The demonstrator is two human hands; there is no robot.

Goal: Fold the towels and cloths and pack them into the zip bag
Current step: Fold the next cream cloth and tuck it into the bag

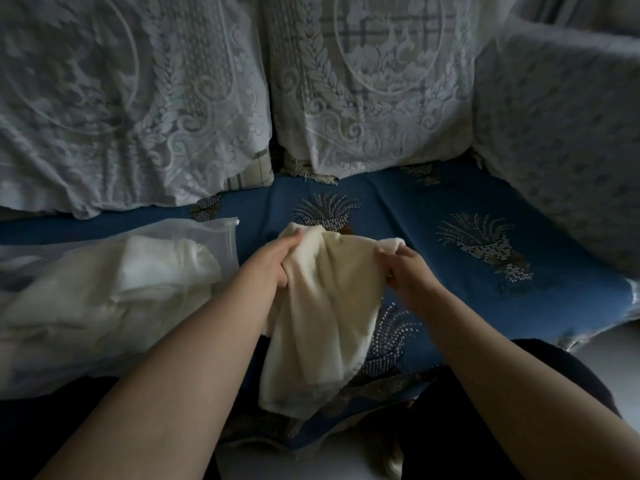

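Cream towel [325, 306] hangs lengthwise toward the person over the blue sofa seat [450, 209], top corners pinched by left hand [277, 261] and right hand [408, 268]. Zip bag [104, 289] lies left, nearer the left hand.

Dim, soft light – dark lower corners, wide-angle bending and slight blur at edges.
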